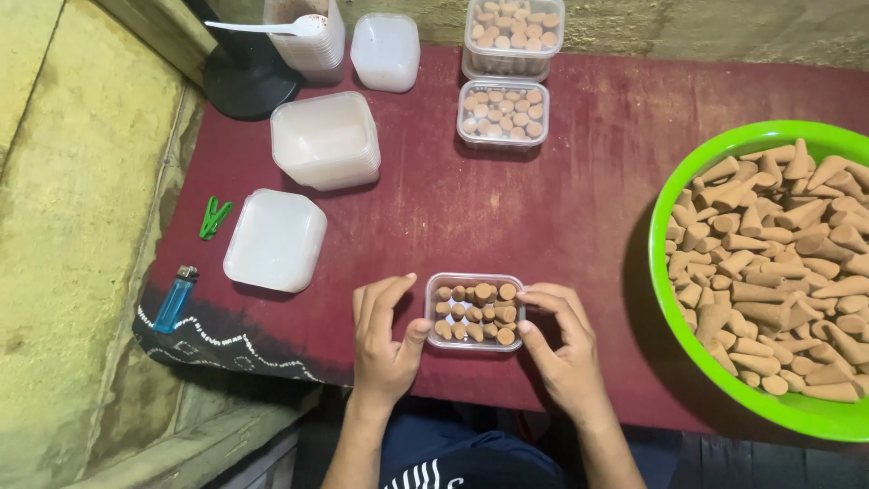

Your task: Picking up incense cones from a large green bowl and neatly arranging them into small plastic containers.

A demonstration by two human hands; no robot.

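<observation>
So we've got our left hand [385, 340] and right hand [561, 349] clamped on either side of the small clear box [474, 311] of brown cones, sitting on the red cloth [579, 190] just left of the green bowl [688, 330].
</observation>
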